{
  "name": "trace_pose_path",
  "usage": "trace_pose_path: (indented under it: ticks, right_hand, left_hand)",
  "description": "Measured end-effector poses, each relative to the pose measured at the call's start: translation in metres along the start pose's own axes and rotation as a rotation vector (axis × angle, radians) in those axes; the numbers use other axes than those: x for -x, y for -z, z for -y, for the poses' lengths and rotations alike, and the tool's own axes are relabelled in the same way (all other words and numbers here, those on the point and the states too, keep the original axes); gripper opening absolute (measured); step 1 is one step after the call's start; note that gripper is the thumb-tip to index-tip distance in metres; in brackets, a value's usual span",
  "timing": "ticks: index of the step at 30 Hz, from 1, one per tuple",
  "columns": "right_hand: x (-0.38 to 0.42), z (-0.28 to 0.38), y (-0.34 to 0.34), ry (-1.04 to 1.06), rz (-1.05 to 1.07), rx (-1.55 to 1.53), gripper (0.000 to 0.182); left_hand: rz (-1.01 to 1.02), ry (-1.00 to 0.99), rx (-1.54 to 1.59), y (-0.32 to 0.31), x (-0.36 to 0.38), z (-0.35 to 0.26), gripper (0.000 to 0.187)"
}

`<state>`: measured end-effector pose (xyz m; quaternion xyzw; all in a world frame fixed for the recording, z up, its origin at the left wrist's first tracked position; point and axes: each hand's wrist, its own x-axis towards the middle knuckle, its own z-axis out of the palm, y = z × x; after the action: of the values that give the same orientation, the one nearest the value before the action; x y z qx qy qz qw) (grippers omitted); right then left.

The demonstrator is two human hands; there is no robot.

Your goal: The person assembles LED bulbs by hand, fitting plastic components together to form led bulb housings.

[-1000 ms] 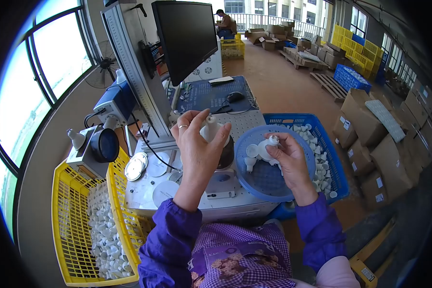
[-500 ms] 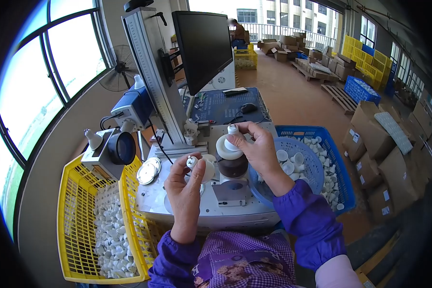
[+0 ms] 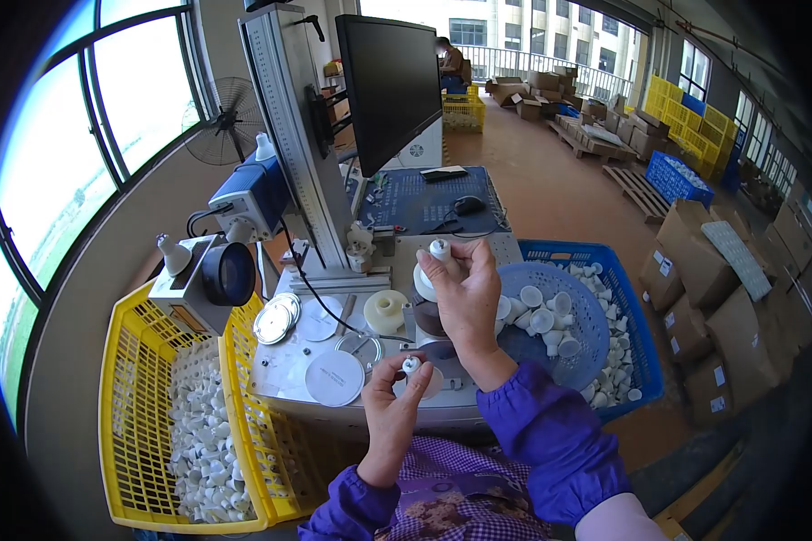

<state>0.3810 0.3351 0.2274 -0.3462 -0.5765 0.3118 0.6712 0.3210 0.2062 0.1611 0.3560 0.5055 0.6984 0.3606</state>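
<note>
Near the table's front edge my left hand [image 3: 391,408] is closed on a white bulb housing [image 3: 412,364], its narrow end pointing up between thumb and fingers. Higher and to the right, my right hand [image 3: 467,293] grips another white bulb housing [image 3: 439,249] by its upper part. That housing stands over the round fixture [image 3: 426,316], a dark cylinder with a white ring on top; my fingers hide whether it is seated. To the left of the fixture lies a cream plastic ring [image 3: 385,310]. Flat white discs [image 3: 335,377] rest on the metal tabletop [image 3: 275,368].
A lens head [image 3: 228,273] on a column overhangs the left side, near a monitor [image 3: 390,90]. The yellow crate [image 3: 235,397] and blue crate [image 3: 656,365] hold many housings. A blue basket [image 3: 591,316] sits right of the fixture. Cardboard boxes [image 3: 740,325] stand farther right.
My left hand has moved down and right, towards my body, with its housing. My right hand has dropped slightly and turned. The cream ring on the tabletop is now uncovered.
</note>
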Motion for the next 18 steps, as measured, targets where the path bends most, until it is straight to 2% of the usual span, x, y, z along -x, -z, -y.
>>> trace_pose_path:
  ticks: [6, 9, 12, 14, 18]
  right_hand:
    - [0.001, 0.002, -0.002, 0.002, -0.041, 0.114, 0.039]
    - [0.003, 0.004, 0.001, 0.065, -0.046, 0.203, 0.040]
    - [0.004, -0.004, 0.011, 0.116, 0.007, 0.064, 0.037]
    - [0.005, -0.008, 0.018, 0.242, 0.051, 0.238, 0.032]
    - [0.002, 0.000, 0.022, 0.176, 0.092, 0.244, 0.031]
  left_hand:
    - [0.033, 0.015, -0.038, -0.007, 0.010, 0.011, 0.018]
    - [0.029, 0.061, 0.023, -0.008, 0.015, 0.018, 0.019]
    - [0.032, 0.097, 0.019, -0.007, 0.019, 0.017, 0.020]
    - [0.032, 0.116, 0.021, -0.002, 0.020, 0.025, 0.020]
    - [0.031, 0.139, 0.066, -0.002, 0.023, 0.031, 0.020]
